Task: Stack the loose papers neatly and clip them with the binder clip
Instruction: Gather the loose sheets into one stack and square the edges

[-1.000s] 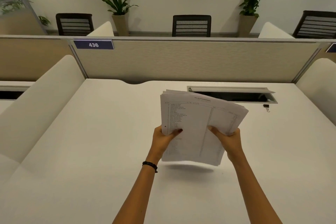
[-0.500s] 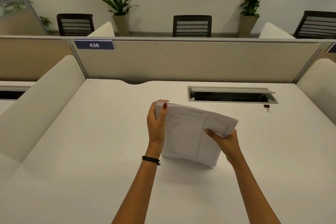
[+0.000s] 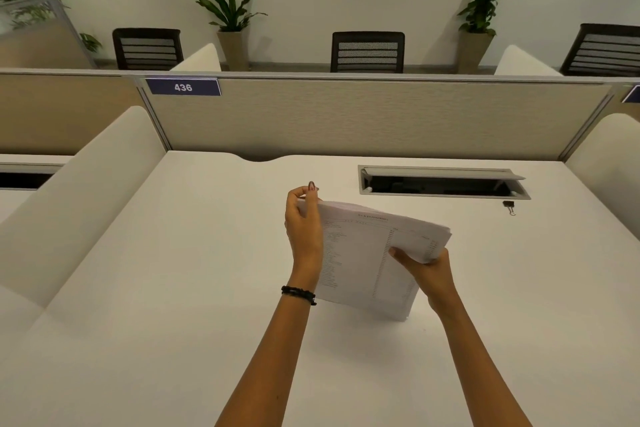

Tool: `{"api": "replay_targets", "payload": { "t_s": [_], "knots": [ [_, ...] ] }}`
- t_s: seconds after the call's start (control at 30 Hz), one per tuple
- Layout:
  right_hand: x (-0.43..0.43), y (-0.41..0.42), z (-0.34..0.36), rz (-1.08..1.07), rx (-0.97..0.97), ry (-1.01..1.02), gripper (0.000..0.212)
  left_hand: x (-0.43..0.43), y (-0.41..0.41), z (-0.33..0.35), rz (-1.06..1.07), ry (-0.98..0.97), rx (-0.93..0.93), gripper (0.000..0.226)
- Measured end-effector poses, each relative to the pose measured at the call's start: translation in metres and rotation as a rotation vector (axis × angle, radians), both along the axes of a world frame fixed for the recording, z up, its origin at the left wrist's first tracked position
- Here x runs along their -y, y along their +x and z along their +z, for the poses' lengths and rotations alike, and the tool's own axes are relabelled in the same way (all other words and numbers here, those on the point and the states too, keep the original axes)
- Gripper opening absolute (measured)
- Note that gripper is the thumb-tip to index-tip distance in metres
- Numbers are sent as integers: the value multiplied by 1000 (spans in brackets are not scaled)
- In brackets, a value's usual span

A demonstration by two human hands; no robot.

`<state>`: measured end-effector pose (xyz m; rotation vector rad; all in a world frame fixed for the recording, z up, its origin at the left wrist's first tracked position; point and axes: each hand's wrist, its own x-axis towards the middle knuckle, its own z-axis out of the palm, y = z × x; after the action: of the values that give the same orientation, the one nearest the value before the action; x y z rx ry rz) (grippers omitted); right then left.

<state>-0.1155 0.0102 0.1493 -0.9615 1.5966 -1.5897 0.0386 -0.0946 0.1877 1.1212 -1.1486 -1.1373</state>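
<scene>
A stack of printed white papers [image 3: 363, 253] stands on its bottom edge on the white desk [image 3: 173, 288], leaning back, with its top bowed away from me. My left hand [image 3: 304, 229] grips the stack's upper left corner, fingers curled over the top edge. My right hand [image 3: 429, 270] holds the right edge, thumb on the front sheet. A small black binder clip [image 3: 508, 206] lies on the desk far to the right, just below the cable slot, apart from both hands.
An open cable slot [image 3: 440, 182] with a raised lid is set in the desk behind the papers. A beige partition [image 3: 346, 121] closes the back; white side dividers [image 3: 86, 191] flank the desk. Chairs and potted plants stand beyond.
The fanned papers came down from mid-air onto the desk and drew together. My left hand shifted from the stack's lower left edge up to its top left corner.
</scene>
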Motion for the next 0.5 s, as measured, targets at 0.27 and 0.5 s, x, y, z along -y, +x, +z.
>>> {"api": "replay_targets", "payload": {
  "t_s": [0.27, 0.5],
  "knots": [
    [0, 1, 6, -48, 23, -35, 28, 3, 26, -32, -337, -134, 80, 21],
    [3, 0, 14, -82, -11, -92, 32, -2, 25, -22, -300, -104, 55, 17]
  ]
}}
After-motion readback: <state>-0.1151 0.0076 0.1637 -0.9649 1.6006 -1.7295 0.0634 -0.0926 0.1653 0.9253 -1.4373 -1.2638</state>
